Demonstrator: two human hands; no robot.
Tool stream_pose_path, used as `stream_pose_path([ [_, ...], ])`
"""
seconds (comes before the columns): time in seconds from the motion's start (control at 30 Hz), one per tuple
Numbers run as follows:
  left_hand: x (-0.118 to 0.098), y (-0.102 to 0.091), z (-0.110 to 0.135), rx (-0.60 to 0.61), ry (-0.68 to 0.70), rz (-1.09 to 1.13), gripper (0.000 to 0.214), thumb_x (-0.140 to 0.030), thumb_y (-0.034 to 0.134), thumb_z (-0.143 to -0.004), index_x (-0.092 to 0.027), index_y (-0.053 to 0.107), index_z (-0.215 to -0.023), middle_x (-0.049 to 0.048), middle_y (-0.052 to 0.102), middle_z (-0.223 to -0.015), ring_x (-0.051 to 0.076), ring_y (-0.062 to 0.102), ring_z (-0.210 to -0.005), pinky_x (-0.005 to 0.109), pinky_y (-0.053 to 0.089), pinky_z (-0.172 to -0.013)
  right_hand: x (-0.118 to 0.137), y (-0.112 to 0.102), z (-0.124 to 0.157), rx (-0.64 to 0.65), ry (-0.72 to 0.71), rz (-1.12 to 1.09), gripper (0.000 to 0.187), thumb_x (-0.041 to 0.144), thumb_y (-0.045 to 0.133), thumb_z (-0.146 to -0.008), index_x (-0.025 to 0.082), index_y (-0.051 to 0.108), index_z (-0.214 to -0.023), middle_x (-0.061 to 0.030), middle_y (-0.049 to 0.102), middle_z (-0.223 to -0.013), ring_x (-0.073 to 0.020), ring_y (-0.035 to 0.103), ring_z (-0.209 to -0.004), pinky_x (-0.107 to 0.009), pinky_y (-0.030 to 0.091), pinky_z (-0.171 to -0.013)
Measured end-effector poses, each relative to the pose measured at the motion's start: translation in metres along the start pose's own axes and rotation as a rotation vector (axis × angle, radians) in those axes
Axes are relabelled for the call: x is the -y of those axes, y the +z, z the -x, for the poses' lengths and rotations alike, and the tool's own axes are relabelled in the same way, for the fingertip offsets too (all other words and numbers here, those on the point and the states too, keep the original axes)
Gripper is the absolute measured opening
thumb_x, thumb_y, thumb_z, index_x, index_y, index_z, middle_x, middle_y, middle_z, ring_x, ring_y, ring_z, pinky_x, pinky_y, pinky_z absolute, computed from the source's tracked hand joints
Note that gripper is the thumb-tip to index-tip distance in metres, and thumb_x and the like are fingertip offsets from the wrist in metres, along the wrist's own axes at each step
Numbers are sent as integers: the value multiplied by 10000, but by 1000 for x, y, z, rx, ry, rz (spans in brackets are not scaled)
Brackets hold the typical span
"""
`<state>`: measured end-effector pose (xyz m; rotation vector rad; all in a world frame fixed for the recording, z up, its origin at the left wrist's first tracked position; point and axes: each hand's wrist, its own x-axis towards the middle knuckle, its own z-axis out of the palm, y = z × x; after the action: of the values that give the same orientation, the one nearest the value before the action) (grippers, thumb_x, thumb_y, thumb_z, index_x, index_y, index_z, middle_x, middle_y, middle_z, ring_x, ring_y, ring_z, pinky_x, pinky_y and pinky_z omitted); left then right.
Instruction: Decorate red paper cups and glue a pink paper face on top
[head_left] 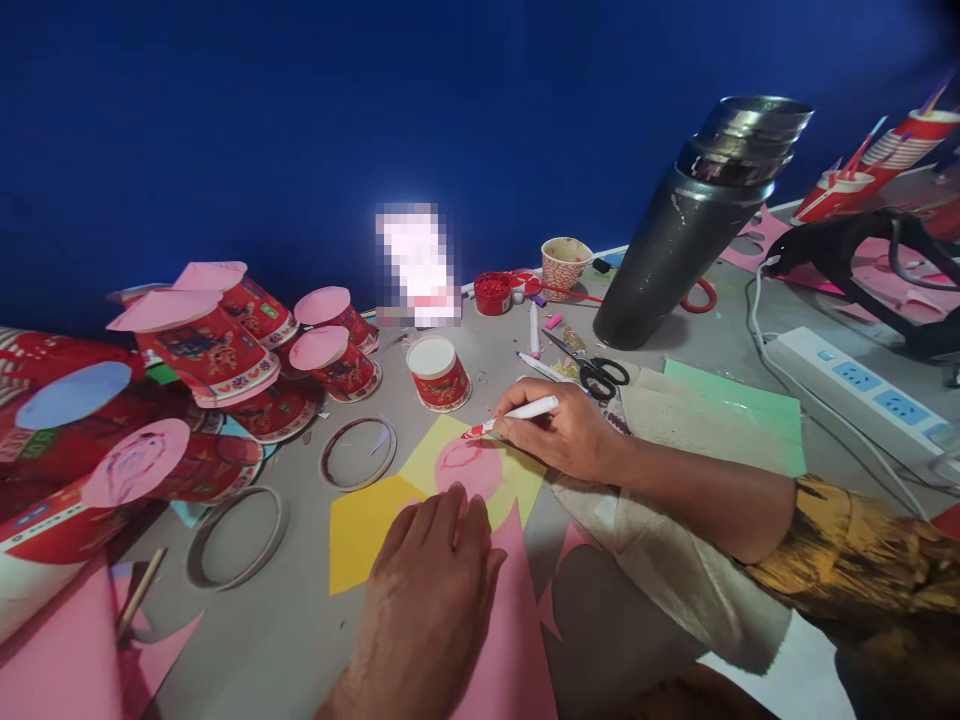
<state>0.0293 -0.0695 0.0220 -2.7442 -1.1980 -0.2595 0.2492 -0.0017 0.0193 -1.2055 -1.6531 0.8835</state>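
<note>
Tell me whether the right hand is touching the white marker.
Touching. The head view shows the right hand pinching the white marker just behind its red end, with no gap.

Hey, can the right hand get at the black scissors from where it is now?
Probably yes. The black scissors lie close beyond the right hand, and nothing visible covers their handles. However, that hand grips a marker, which would likely need setting down first.

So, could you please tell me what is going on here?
The person's right hand holds a marker pointed at a pink paper circle marked in red. The left hand lies with fingertips at the circle's near edge. A yellow sheet lies underneath, and red cups with pink discs on top stand to the left.
</note>
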Motion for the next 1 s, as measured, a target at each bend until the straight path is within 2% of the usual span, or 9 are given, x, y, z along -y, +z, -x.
stream_pose_path([
  [0.17, 0, 1, 0, -18, 11, -3, 226, -142, 662, -904, -111, 733, -1117, 194, 799, -1124, 339, 761, -936, 496, 637, -794, 0, 0, 0, 1, -18, -14, 134, 309, 674, -879, 192, 726, -836, -1, 720, -738, -124, 576, -625, -222, 442, -572],
  [0.37, -3, 0, 0, 16, -22, 25, 218, -147, 697, -903, -106, 727, -1115, 191, 788, -1148, 343, 753, -957, 507, 629, -819, 0, 1, 2, 20, -36, 52, 116, 303, 707, -866, 192, 734, -851, 4, 722, -721, -122, 585, -602, -222, 440, -563],
  [0.47, -4, -3, -1, 53, -34, 23, 180, -158, 708, -902, -125, 736, -1077, 161, 789, -1120, 327, 748, -938, 495, 627, -825, -1, 4, 4, 49, -125, 133, 117, 304, 720, -895, 202, 750, -848, -8, 758, -751, -131, 620, -628, -235, 473, -620],
  [0.63, -5, -1, -2, 73, -55, 12, 197, -148, 728, -886, -129, 742, -1081, 149, 788, -1095, 316, 745, -929, 496, 626, -847, -5, 9, 8, 78, -356, 175, 141, 305, 688, -976, 218, 780, -915, -43, 817, -856, -157, 717, -722, -254, 540, -716],
  [1.0, -6, 7, 0, -5, -46, -10, 268, -118, 782, -812, -104, 751, -1078, 193, 801, -1148, 340, 766, -944, 503, 648, -841, -12, 15, 8, 121, -472, 245, 98, 267, 711, -989, 228, 801, -1003, -54, 843, -911, -175, 765, -759, -271, 558, -708],
])
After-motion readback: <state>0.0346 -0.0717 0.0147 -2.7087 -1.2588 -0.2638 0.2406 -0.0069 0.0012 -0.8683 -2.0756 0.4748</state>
